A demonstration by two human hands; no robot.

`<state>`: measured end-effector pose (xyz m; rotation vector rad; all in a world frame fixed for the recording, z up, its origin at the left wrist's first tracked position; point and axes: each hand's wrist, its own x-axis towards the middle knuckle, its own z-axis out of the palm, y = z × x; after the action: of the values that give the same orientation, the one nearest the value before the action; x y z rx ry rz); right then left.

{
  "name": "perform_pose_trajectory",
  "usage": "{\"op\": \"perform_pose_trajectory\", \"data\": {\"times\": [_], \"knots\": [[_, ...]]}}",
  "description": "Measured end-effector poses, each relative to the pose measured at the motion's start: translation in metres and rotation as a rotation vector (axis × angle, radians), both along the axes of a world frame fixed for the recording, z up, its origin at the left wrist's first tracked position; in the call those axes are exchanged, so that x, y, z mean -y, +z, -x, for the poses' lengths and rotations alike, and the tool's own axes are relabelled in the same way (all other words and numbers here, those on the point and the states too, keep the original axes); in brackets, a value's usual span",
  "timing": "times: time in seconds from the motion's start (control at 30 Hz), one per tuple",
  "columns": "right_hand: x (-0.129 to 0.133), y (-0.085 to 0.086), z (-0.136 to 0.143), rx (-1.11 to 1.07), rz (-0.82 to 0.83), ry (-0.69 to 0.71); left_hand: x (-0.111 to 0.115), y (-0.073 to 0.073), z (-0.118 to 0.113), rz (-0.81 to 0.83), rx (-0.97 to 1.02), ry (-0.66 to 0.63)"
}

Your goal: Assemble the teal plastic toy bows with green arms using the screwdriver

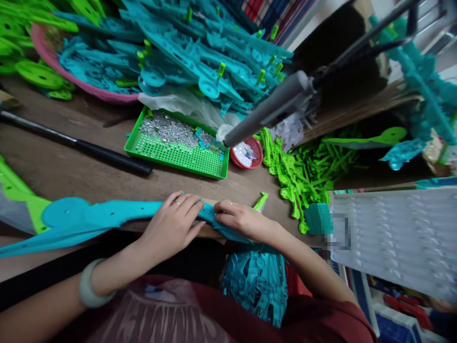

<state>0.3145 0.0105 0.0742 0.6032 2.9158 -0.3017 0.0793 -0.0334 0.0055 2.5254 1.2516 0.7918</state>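
A long blue plastic part (121, 211) with a round disc at its left end lies along the table's front edge. My left hand (174, 219) lies across it, fingers over the far edge and thumb along the near side, holding it. My right hand (243, 219) is at the part's right end, its fingers curled and pressed together on the surface near small holes. Whatever is between those fingertips is hidden. Behind my hands stands a green perforated tray (174, 161) of small silvery screws with a few blue bits. A grey electric screwdriver (267, 109) hangs above the tray's right end.
A red basket (255, 162) holds small white pieces. Beside it are piled green parts (310, 171). Blue parts (214, 52) and a pink basin (93, 93) fill the back. A black-handled rod (114, 157) lies left. More blue parts (255, 286) sit below the table.
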Motion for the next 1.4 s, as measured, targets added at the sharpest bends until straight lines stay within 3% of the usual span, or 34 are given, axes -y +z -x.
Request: {"op": "perform_pose_trajectory", "data": {"times": [0.1,0.3,0.5,0.7,0.9,1.17,1.3,1.4], "knots": [[-0.001,0.004,0.007,0.005,-0.007,0.024,0.0,-0.001,0.0,0.007,0.02,0.006],[0.002,0.001,0.009,-0.13,-0.248,0.232,0.001,-0.002,0.0,0.025,0.055,0.007],[-0.004,-0.007,-0.002,-0.184,-0.123,0.208,0.002,-0.002,0.0,0.04,0.062,0.008],[-0.01,-0.01,0.001,-0.123,-0.122,0.223,0.001,-0.002,-0.001,0.04,0.082,0.011],[-0.001,-0.009,-0.005,-0.131,-0.039,0.061,0.0,-0.003,0.0,0.035,0.092,0.004],[0.004,-0.031,-0.008,-0.261,-0.023,-0.046,0.001,-0.002,0.005,0.034,0.065,-0.019],[0.036,-0.024,-0.016,-0.358,-0.018,-0.3,0.01,-0.007,0.025,-0.007,-0.06,-0.098],[0.075,-0.012,-0.02,-0.28,-0.222,-0.424,0.009,-0.006,0.044,-0.126,-0.103,-0.13]]}}
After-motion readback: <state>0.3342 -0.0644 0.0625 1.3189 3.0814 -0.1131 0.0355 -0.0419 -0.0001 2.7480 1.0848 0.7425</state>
